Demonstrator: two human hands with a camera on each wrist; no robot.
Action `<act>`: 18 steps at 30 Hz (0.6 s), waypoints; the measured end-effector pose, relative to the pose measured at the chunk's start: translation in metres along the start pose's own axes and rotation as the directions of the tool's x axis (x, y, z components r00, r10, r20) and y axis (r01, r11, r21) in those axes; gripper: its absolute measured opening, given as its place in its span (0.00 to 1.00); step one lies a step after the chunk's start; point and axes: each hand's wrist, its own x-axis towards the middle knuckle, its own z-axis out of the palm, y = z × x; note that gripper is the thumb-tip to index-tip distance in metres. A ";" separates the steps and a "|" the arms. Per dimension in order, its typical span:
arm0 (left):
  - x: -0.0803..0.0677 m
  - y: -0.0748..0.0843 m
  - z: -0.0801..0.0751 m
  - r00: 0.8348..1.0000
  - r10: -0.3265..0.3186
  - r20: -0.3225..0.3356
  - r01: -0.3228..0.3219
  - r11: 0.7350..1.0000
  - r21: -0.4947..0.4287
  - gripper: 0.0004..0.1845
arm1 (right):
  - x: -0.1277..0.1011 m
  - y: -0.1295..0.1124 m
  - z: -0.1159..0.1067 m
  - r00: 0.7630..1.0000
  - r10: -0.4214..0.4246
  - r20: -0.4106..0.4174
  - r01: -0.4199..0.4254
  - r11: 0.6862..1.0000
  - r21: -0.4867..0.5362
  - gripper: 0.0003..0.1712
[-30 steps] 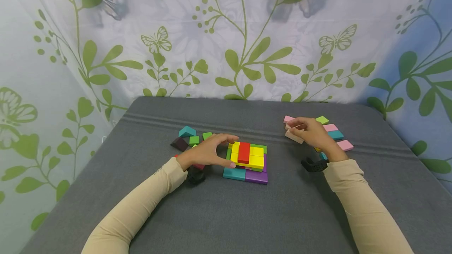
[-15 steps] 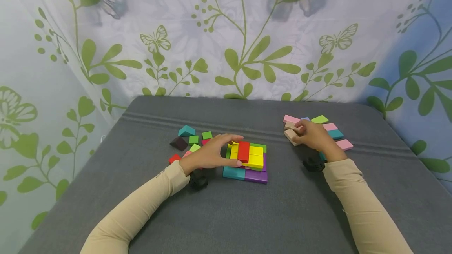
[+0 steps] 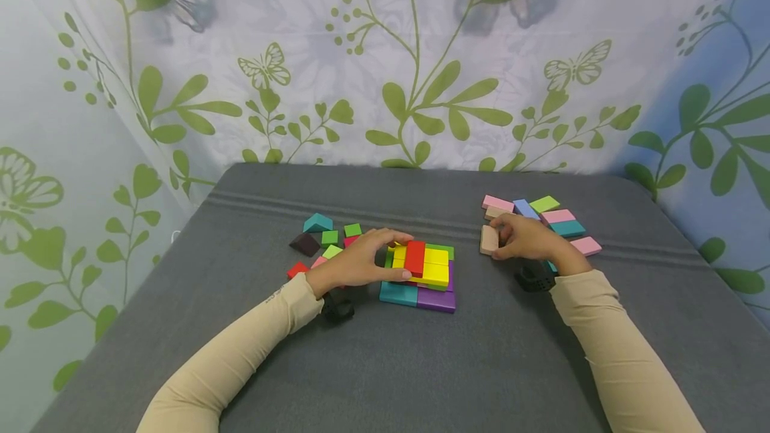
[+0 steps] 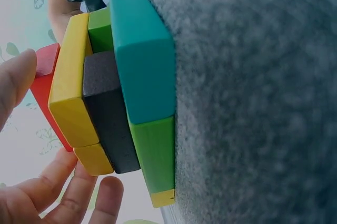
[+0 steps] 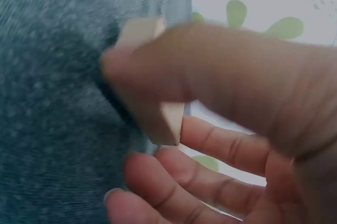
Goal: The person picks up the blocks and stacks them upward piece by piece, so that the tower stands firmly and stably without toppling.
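My left hand (image 3: 355,262) pinches a red block (image 3: 414,258) on top of a block stack, thumb at its near end and a fingertip at its far end in the left wrist view. Beneath it lie yellow blocks (image 3: 436,274); a black block (image 4: 108,111) stands under them in the left wrist view. The lowest layer includes a teal block (image 3: 398,295) and a purple block (image 3: 436,301). To the right, my right hand (image 3: 531,238) pinches a plain wooden block (image 3: 489,240) between thumb and fingers, close to the table.
Right of the stack, behind the right hand, lie loose blocks: pink (image 3: 496,202), blue (image 3: 526,210), lime (image 3: 544,204), teal (image 3: 567,228). On the left are a teal triangle (image 3: 317,222), a dark brown block (image 3: 305,244) and small green cubes (image 3: 329,238). A patterned curtain (image 3: 385,72) hangs behind the grey table.
The right hand has drawn the wooden block slightly left, turning it and separating it from the other wooden block. The left hand has moved a little right, its thumb reaching the red block.
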 end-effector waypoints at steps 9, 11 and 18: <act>0.000 0.000 -0.001 1.000 0.003 0.003 -0.003 1.000 0.011 0.37 | -0.002 -0.027 0.003 0.991 -0.134 -0.030 0.136 0.988 0.070 0.38; 0.000 0.001 -0.001 1.000 0.003 0.002 -0.003 1.000 0.014 0.37 | -0.002 -0.035 0.005 0.984 -0.177 -0.020 0.178 0.980 0.086 0.36; 0.000 0.000 0.000 1.000 -0.003 0.011 0.003 1.000 -0.010 0.39 | 0.000 -0.058 0.018 0.955 -0.295 0.028 0.291 0.952 0.094 0.34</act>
